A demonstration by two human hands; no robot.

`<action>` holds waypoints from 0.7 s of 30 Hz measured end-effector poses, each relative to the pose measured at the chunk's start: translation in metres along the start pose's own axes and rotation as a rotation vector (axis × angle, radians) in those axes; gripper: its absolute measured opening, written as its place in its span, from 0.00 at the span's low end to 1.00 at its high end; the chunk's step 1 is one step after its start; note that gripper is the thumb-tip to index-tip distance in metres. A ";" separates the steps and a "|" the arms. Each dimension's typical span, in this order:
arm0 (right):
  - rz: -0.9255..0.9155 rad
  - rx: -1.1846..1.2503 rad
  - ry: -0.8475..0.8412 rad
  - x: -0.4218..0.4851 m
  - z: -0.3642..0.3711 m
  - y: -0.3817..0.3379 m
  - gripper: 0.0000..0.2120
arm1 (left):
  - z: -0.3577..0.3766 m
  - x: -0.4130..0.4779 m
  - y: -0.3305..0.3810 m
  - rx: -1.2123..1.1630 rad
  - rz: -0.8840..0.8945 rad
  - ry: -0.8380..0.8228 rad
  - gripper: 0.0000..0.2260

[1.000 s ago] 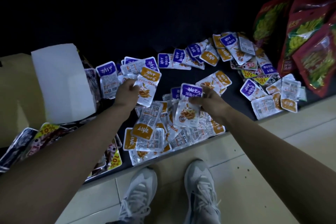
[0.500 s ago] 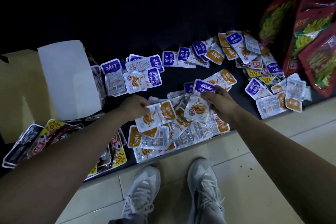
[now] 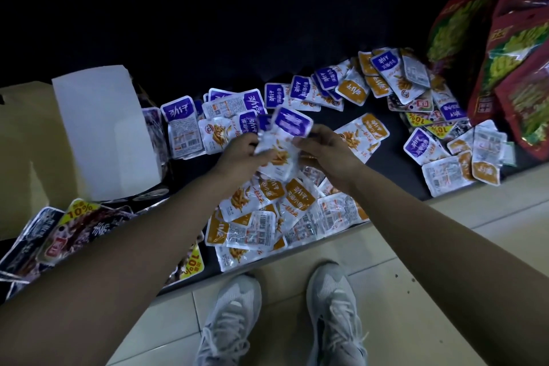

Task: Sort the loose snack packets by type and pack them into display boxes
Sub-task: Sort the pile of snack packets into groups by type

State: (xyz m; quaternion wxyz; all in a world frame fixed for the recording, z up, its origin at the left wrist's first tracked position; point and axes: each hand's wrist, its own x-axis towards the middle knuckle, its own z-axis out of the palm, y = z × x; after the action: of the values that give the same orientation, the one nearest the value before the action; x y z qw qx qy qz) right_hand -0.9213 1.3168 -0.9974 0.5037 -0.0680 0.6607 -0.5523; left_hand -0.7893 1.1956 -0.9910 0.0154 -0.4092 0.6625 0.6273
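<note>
Where the two hands meet above the middle of the dark surface [image 3: 398, 175], a purple-topped packet [image 3: 286, 140] is held up off the heap; its body is silvery-white with a picture of orange strips, and its purple label is smeared by motion and unreadable. The left hand [image 3: 240, 154] curls its fingers round the packet's left edge; the right hand [image 3: 329, 154] pinches the right edge between thumb and fingertips; whether a second packet lies behind the first cannot be told.

Just below, toward the near edge, lies a pile of orange-labelled packets [image 3: 276, 211], some face down showing barcodes; a row of purple packets [image 3: 181, 125] beside the left hand reads "劲仔". At the left edge a cardboard box [image 3: 23, 157] with a white flap [image 3: 104, 128] stands open, its inside hidden; dark packets [image 3: 77, 211] marked "10%" lie before it, partly under the left forearm. Red bags [image 3: 511, 74] at the right edge are cut off by the frame.
</note>
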 end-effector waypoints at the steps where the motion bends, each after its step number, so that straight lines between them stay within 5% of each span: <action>1: -0.006 -0.009 -0.005 0.002 0.000 0.000 0.18 | -0.006 0.004 -0.002 -0.045 0.003 0.090 0.09; 6: -0.010 -0.060 0.059 0.011 -0.006 0.004 0.15 | -0.030 0.034 -0.009 -0.295 -0.040 0.532 0.06; 10: -0.078 -0.210 0.132 0.013 -0.016 0.007 0.12 | -0.026 0.047 -0.016 0.348 -0.193 0.757 0.33; 13: -0.186 -0.483 0.187 0.016 -0.029 0.010 0.14 | -0.014 0.032 -0.007 0.710 -0.038 0.898 0.38; 17: -0.293 -1.011 0.311 0.027 -0.055 0.021 0.20 | -0.006 0.039 -0.022 1.030 0.400 0.520 0.23; 21: -0.297 -1.232 0.242 0.021 -0.071 0.035 0.21 | 0.023 0.058 -0.011 1.157 0.536 0.107 0.21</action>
State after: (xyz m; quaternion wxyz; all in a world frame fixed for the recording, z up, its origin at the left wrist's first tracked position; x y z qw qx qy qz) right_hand -0.9678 1.3635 -1.0467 0.2124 -0.3727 0.8925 -0.1392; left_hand -0.8334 1.1857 -1.0356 0.0429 -0.1856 0.9732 0.1291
